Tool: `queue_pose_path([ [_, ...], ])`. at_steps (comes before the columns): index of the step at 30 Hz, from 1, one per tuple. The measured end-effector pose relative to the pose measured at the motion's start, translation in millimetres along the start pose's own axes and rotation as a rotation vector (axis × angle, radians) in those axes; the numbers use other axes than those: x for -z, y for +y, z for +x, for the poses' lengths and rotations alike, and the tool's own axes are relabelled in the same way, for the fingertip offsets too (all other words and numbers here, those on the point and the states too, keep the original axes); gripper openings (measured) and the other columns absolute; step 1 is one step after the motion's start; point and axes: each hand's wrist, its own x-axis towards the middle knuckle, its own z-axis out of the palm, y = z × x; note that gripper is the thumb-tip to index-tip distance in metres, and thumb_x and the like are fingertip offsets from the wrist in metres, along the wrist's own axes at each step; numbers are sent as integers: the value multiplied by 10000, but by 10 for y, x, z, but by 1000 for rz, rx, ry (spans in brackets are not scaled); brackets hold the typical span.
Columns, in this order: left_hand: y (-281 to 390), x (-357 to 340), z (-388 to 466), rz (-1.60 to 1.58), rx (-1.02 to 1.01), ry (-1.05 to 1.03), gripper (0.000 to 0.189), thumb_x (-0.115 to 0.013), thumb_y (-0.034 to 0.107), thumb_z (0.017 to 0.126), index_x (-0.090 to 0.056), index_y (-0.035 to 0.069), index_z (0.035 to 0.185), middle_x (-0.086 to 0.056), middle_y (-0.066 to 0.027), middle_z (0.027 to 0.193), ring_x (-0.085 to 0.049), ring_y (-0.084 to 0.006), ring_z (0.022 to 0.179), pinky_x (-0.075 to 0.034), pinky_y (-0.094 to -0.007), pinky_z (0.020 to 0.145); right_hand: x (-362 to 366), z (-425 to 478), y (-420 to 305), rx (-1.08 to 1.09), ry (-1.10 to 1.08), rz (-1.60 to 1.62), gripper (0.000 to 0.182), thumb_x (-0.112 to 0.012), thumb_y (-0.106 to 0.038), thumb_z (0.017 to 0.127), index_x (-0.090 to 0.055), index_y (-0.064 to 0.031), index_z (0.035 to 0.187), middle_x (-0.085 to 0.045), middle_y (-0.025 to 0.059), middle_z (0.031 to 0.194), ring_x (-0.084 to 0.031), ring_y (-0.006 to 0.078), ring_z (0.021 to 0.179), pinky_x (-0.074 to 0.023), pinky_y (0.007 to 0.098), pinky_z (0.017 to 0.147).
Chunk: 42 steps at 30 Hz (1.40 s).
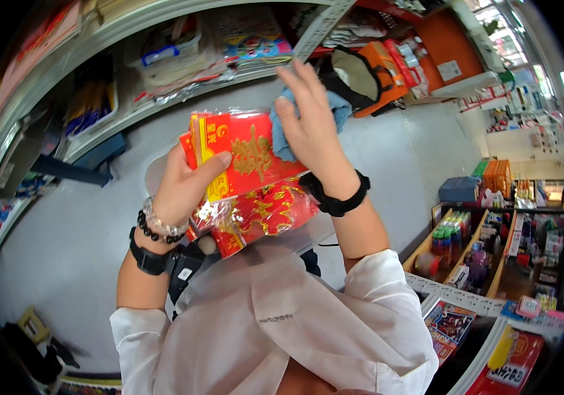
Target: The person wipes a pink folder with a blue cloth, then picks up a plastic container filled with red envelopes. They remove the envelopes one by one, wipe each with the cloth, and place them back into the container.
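My left hand [181,182] grips a plastic-wrapped pack of red envelopes [250,153] by its left end, thumb on top. The pack bears gold lettering and a yellow band. My right hand [306,118] lies over a blue cloth [339,111] at the pack's right end, with its fingers stretched out. Part of the cloth is hidden beneath the palm. Below the held pack, nearer my body, are more wrapped red packets [272,210] with gold decoration. They seem to lie on a clear plastic surface [306,234] over my lap.
Metal shelving [203,81] runs along the far side, holding a clear tub [168,47] and booklets [257,47]. An orange-and-black bag [380,74] sits on the floor at upper right. Wooden-divided bins [474,252] of goods stand at right. A small yellow stool [33,324] is at lower left.
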Motion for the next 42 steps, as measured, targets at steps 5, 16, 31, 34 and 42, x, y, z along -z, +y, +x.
queue_pose_path([
  [5,-135,0,55,268,-157,-76,356,-568,13,838,-457,-10,1176,-588,-51,1016,-554,-95,920,-453,-245,807,65,-77,-490,275,-113,42,398,-605,-62,722,-542,-62,1115,-480,158,1230,-437,347,1150,-378,426,933],
  [16,69,10,-29,-174,-329,180,354,-558,116,873,-427,15,1186,-553,-101,1136,-577,-196,1000,-494,-322,806,724,-25,30,-397,454,449,215,-510,-150,894,-573,9,1022,-613,53,777,-552,117,767,-441,251,696],
  [31,-43,205,8,-892,179,-541,938,-453,739,719,-365,26,1321,-396,-148,1355,-432,-281,1210,-338,-437,1006,425,13,-152,-628,-46,1391,392,-639,-188,825,-522,38,1123,-607,106,1045,-588,123,908,-465,254,790],
  [34,-228,320,3,-754,321,-409,646,-548,433,832,-388,15,1298,-480,-161,1270,-489,-282,1151,-379,-417,980,332,-57,-106,-547,-226,1256,438,-639,-179,820,-484,39,1167,-599,98,1047,-581,127,929,-460,254,809],
  [42,-44,145,9,-559,249,-400,524,-570,16,789,-393,12,1283,-512,-152,1228,-503,-238,1136,-404,-385,960,210,-76,-39,-581,-116,953,255,-696,-190,785,-578,-10,921,-595,12,813,-530,59,730,-433,207,658],
])
